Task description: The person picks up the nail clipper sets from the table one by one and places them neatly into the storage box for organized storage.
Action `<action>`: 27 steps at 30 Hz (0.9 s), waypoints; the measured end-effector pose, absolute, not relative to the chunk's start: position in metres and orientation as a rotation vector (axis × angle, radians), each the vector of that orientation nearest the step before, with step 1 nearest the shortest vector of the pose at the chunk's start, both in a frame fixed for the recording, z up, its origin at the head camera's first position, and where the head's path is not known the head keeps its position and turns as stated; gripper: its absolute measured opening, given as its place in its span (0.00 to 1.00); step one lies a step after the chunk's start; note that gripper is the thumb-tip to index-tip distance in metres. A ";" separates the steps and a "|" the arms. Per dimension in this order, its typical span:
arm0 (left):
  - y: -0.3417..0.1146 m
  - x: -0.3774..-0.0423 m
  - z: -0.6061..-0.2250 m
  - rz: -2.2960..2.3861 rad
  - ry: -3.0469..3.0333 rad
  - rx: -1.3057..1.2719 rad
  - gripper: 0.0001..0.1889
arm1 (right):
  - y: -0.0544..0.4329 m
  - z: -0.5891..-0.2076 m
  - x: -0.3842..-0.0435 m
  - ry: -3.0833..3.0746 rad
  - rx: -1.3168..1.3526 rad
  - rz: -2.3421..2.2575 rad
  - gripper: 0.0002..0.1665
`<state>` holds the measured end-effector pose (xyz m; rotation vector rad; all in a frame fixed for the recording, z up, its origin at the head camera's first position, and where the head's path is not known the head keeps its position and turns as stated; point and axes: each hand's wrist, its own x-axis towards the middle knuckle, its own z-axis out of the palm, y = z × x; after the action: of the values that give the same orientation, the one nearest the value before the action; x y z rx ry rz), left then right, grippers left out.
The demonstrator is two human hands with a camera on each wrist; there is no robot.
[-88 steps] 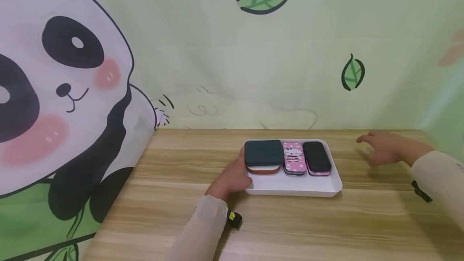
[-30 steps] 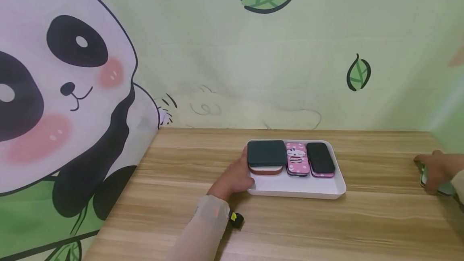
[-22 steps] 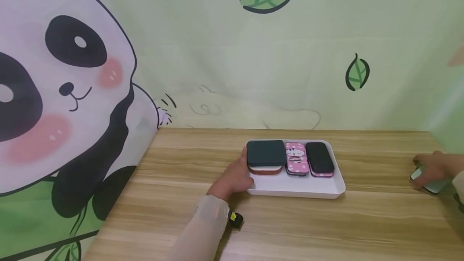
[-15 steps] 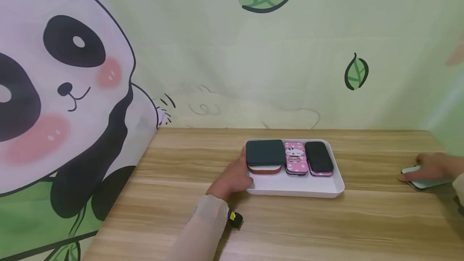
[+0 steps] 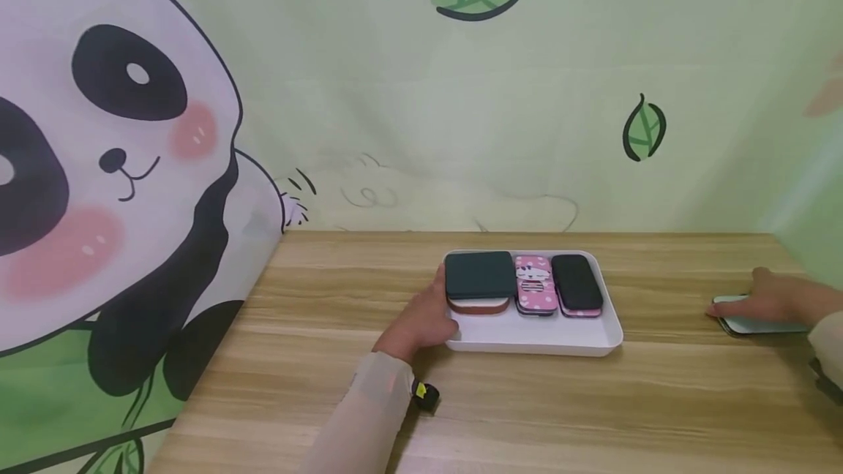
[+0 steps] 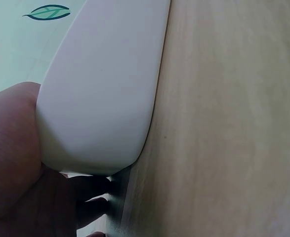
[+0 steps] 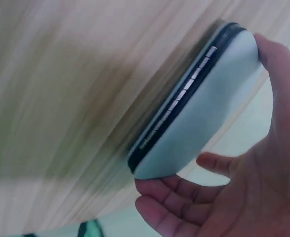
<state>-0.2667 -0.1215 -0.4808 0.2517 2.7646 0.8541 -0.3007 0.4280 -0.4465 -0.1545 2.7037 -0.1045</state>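
My left hand (image 5: 421, 317) grips the left end of a white tray (image 5: 540, 335); in the left wrist view the thumb side is against the tray's wall (image 6: 100, 89). On the right part of the table my right hand (image 5: 780, 302) spans a pale mint-green case (image 5: 757, 325), thumb and fingers at opposite ends. The right wrist view shows this case (image 7: 199, 108) with a dark side band and a row of light segments. In the tray lie a dark green case (image 5: 479, 274) over a white and brown one, a pink cat-patterned case (image 5: 536, 291) and a black case (image 5: 577, 281) over a pink one.
The wooden table (image 5: 316, 401) meets a pale green cloth backdrop (image 5: 369, 93) at its far edge. A large printed panda (image 5: 132, 167) fills the left side. Bare tray floor shows along the front, before the stacked cases.
My right hand, holding nothing earlier, went right, took hold of the mint-green case and has drawn it leftward over the table. The left hand stays at the tray.
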 end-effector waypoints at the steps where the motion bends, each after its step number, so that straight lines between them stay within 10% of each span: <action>1: -0.121 -0.268 -0.482 0.852 2.764 0.246 0.56 | 0.422 -0.444 -0.300 2.697 -0.150 -0.101 0.73; 27: -0.122 -0.266 -0.480 0.855 2.772 0.284 0.55 | 0.218 -0.381 -0.311 2.796 -0.159 -0.227 0.84</action>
<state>-0.2664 -0.1216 -0.4796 0.2835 2.7718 0.8546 -0.3112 0.2178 -0.3805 -0.1593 2.7960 -0.2266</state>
